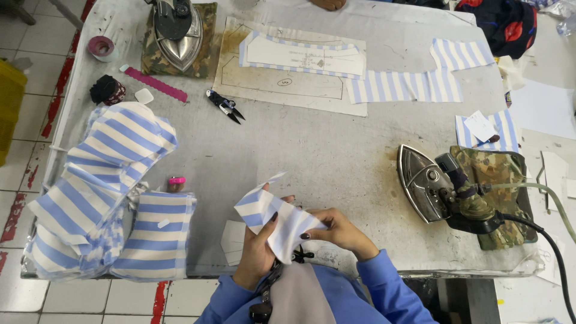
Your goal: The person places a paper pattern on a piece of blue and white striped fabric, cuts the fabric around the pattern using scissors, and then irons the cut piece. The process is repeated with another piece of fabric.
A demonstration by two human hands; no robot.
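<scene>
Low in the frame's centre, both hands — left hand [259, 243] and right hand [336, 229] — pinch a small blue-and-white striped fabric piece [277, 221] just above the grey worktop [324, 159]. At lower left, striped pieces [105, 180] lie stacked — possibly in a clear bag. An iron [429, 183] rests at right, another iron [177, 30] at top, beside white floor tiles [27, 129].
</scene>
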